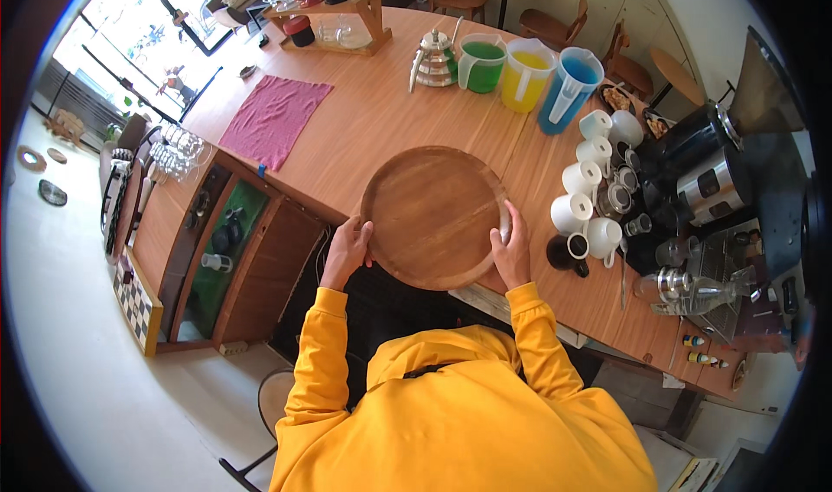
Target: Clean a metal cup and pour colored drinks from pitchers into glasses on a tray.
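A round wooden tray (pixel 433 219) with a raised rim is held between my two hands, partly over the counter's near edge. My left hand (pixel 347 251) grips its left rim, thumb on top and fingers underneath. On the right rim, my right hand (pixel 511 248) is closed in the same way, its other fingers partly hidden. Nothing lies on the tray. Beyond it stand three clear pitchers, holding green liquid (pixel 482 66), yellow liquid (pixel 523 80) and blue liquid (pixel 568 93). A silver gooseneck kettle (pixel 435 61) is left of them.
Several white mugs (pixel 581 178) and a black mug (pixel 568 254) crowd the counter (pixel 347 145) at right, beside a coffee machine (pixel 711 189). A pink cloth (pixel 276 119) lies at far left. A wooden stand (pixel 347 16) is behind. A glass-fronted cabinet (pixel 247 297) stands at left.
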`<action>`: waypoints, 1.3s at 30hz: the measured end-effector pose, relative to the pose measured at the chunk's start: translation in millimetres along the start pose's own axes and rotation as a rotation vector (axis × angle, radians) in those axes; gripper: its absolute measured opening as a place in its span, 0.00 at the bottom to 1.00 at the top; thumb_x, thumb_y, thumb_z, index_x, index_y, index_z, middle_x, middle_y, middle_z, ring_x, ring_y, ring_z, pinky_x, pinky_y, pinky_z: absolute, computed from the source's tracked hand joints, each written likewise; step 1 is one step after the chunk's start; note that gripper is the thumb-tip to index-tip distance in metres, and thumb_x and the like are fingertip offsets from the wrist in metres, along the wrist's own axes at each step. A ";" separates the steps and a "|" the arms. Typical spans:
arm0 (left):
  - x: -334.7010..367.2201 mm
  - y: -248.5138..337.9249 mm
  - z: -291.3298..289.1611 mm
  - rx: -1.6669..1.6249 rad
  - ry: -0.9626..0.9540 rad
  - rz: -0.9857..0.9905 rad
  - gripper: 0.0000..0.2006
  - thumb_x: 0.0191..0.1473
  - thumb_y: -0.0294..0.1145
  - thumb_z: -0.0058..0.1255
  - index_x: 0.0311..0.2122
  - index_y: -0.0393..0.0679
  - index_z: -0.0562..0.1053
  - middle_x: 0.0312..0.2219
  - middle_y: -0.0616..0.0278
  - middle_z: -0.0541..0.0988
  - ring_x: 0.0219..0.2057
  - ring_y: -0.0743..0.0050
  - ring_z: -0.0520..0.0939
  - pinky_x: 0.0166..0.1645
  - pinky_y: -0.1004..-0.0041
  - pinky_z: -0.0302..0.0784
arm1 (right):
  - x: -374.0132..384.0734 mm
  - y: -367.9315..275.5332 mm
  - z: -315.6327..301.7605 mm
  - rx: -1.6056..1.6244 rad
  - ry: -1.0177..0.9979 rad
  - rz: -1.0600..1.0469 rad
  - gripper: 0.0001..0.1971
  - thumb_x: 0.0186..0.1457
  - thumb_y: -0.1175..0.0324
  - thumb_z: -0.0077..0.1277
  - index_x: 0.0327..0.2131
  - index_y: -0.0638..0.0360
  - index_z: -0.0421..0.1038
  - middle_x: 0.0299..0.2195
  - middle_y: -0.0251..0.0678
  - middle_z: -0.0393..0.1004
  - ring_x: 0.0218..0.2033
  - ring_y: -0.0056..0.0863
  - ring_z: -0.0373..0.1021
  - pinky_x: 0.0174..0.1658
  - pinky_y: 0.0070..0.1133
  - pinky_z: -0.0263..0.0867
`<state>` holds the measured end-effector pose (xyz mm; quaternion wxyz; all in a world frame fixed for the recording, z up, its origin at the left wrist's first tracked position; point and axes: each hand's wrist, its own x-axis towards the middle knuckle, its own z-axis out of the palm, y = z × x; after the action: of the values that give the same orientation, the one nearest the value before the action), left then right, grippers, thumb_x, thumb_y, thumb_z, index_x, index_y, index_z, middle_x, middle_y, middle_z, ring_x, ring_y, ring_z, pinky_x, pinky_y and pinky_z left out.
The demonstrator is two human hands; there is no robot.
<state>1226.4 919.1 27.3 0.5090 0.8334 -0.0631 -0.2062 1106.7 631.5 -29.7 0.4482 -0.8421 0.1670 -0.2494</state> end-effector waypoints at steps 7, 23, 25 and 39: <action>82.4 -17.8 -13.2 -0.024 -0.112 0.139 0.17 0.64 0.30 0.46 0.53 0.30 0.68 0.18 0.61 0.75 0.17 0.76 0.75 0.24 0.74 0.70 | 18.8 -5.9 22.8 -0.054 0.088 0.038 0.30 0.53 0.72 0.48 0.62 0.58 0.58 0.59 0.47 0.64 0.60 0.48 0.59 0.64 0.37 0.53; 146.5 -50.9 -54.6 0.106 -0.197 0.610 0.27 0.55 0.25 0.55 0.60 0.36 0.64 0.33 0.49 0.74 0.31 0.55 0.78 0.36 0.65 0.76 | -16.6 -55.6 104.2 -0.479 0.294 0.216 0.34 0.55 0.74 0.49 0.65 0.54 0.53 0.66 0.55 0.51 0.66 0.53 0.50 0.67 0.40 0.48; 153.5 -50.1 -56.8 0.079 -0.198 0.628 0.28 0.56 0.24 0.55 0.61 0.35 0.64 0.32 0.51 0.75 0.28 0.61 0.79 0.35 0.70 0.77 | -17.4 -65.8 110.6 -0.474 0.283 0.247 0.34 0.55 0.74 0.49 0.65 0.54 0.53 0.66 0.54 0.51 0.67 0.52 0.50 0.67 0.39 0.48; 127.9 -41.8 -84.1 0.104 -0.328 0.519 0.23 0.58 0.22 0.49 0.59 0.40 0.66 0.25 0.57 0.77 0.25 0.70 0.79 0.32 0.72 0.75 | -30.5 -69.9 121.7 -0.460 0.368 0.095 0.25 0.60 0.66 0.47 0.60 0.56 0.62 0.63 0.48 0.58 0.65 0.47 0.53 0.66 0.37 0.48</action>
<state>1372.3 967.8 -11.7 0.4842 0.7701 -0.3654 -0.1975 1155.0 766.6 -37.1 0.2191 -0.8533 0.3367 -0.3324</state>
